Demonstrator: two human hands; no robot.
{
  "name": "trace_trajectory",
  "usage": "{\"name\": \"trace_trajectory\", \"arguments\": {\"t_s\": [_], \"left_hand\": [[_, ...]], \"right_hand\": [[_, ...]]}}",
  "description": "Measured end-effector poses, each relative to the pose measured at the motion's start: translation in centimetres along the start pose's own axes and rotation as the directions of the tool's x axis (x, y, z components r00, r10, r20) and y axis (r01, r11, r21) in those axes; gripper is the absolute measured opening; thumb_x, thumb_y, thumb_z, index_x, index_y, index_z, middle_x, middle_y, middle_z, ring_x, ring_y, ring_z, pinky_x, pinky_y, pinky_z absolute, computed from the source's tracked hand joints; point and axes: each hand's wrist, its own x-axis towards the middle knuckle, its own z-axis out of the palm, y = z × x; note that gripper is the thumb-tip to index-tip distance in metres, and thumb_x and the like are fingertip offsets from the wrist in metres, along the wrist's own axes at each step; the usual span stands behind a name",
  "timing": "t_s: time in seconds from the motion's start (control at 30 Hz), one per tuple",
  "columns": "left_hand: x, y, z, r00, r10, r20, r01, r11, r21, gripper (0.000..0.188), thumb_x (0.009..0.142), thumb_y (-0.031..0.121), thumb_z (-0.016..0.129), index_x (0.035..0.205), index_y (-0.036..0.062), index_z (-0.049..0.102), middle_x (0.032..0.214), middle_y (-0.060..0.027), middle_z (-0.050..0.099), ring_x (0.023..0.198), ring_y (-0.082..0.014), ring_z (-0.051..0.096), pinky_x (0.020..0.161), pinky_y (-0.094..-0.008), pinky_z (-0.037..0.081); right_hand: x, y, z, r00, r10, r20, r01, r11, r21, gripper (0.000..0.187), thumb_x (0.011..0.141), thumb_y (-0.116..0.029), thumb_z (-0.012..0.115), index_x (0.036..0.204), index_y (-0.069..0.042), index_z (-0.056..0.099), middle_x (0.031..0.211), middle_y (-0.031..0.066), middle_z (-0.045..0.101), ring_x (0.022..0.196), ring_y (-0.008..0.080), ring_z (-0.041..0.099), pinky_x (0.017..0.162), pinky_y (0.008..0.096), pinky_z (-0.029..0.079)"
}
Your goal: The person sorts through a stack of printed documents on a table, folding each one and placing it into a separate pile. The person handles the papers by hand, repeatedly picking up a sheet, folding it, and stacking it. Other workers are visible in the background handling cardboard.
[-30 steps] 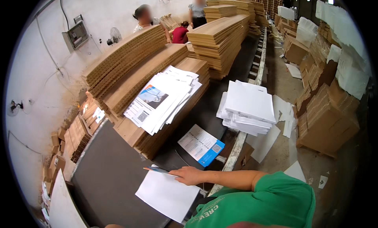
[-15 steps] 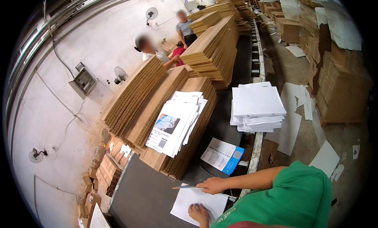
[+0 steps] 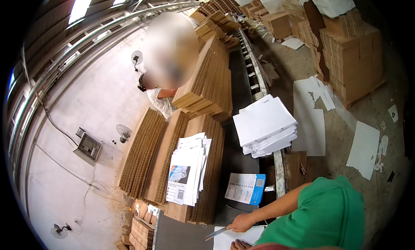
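Observation:
My right hand (image 3: pixel 242 223) reaches in from the green sleeve, closed on a thin flat piece (image 3: pixel 217 233) seen almost edge-on, bluish with an orange edge. It is held just over a white sheet (image 3: pixel 225 242) on the dark table. At the lower edge only part of my left hand (image 3: pixel 240 245) shows, its fingers resting on that sheet. Above my right hand lies a printed blue-and-white leaflet (image 3: pixel 244 188). A pile of printed leaflets (image 3: pixel 181 178), the top one with a picture, rests on stacked cardboard (image 3: pixel 202 163) to the left.
A tall stack of white papers (image 3: pixel 266 125) stands by the belt's right rail (image 3: pixel 258 73). More flat cardboard (image 3: pixel 209 77) lines the belt beyond, where a person (image 3: pixel 160 99) works. Pallet-stacked cartons (image 3: pixel 352 62) and scattered white sheets (image 3: pixel 365 148) occupy the floor at right.
The view has shifted and tilted, so my left hand and the white sheet now sit lower, partly cut off. My right hand still holds the thin piece, now slanting down to the left.

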Motion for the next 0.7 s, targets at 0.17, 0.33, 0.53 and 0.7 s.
{"name": "trace_trajectory", "arguments": {"t_s": [0.17,0.33,0.53,0.7], "left_hand": [[0.6,0.7,0.6,1.0,-0.01,-0.017,0.01,1.0,0.013,0.029,0.083,0.021,0.056,0.108,0.0075,0.059,0.115,-0.0161,0.054,0.109,-0.0344,0.048,0.092,-0.0478,0.034],[0.4,0.2,0.5,0.999,-0.017,-0.029,0.017,1.0,0.01,0.028,0.083,0.02,0.055,0.108,0.0072,0.058,0.115,-0.0166,0.054,0.108,-0.0346,0.048,0.092,-0.0481,0.034],[0.8,0.0,0.1,1.0,0.01,-0.026,-0.009,1.0,0.021,0.028,0.084,0.02,0.055,0.108,0.0069,0.058,0.114,-0.0171,0.054,0.108,-0.0349,0.048,0.092,-0.0483,0.034],[0.0,-0.8,-0.6,1.0,0.012,0.02,-0.012,0.999,0.039,0.027,0.084,0.019,0.055,0.108,0.0066,0.058,0.114,-0.0176,0.054,0.108,-0.0351,0.048,0.092,-0.0485,0.034]], "right_hand": [[0.4,0.1,1.0,0.994,-0.104,0.01,0.105,0.992,-0.072,0.041,0.089,-0.028,0.042,0.129,-0.017,0.044,0.087,0.0218,0.064,0.081,0.0407,0.061,0.072,0.0509,0.048],[0.5,-0.2,1.5,0.998,-0.062,0.014,0.063,0.996,-0.055,0.038,0.089,-0.031,0.041,0.124,-0.017,0.049,0.088,0.0221,0.064,0.079,0.041,0.061,0.07,0.0519,0.049],[0.5,0.2,0.3,0.999,-0.025,-0.037,0.025,1.0,-0.004,0.04,0.09,-0.035,0.041,0.126,-0.018,0.049,0.085,0.0215,0.064,0.078,0.0411,0.062,0.07,0.0511,0.049],[0.8,0.1,1.2,1.0,-0.007,-0.001,0.007,1.0,0.0,0.039,0.089,-0.034,0.042,0.124,-0.017,0.049,0.084,0.0204,0.065,0.078,0.0399,0.062,0.071,0.0507,0.049]]}}
